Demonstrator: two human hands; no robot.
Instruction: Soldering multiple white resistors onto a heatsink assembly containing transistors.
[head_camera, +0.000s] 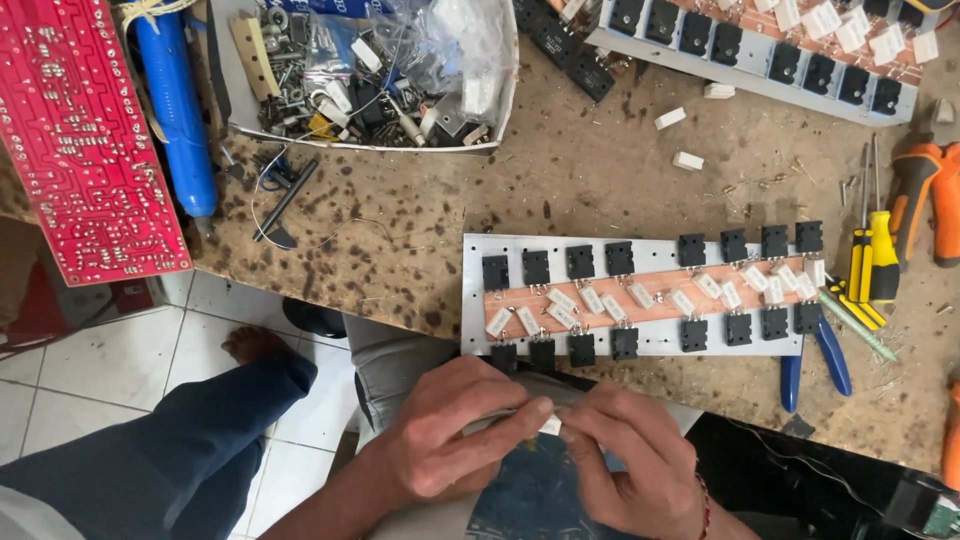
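Note:
My left hand (455, 435) and my right hand (630, 455) meet just below the table edge, over my lap. Both pinch a small white block-shaped part (549, 424) with thin wire leads between the fingertips. Right above them lies a long grey metal plate (640, 345) with a copper-coloured board strip (650, 295) down its middle. Two rows of black square components (620, 258) sit along the plate's edges. Several white block parts lie slanted on the strip.
A tray of mixed small parts (370, 75) stands at the back. A red circuit board (85, 130) and a blue tool (178, 110) lie on the left. Blue-handled pliers (830, 355), yellow screwdrivers (870, 265) and an orange tool (930, 195) lie on the right. A second plate (760, 75) is at top right.

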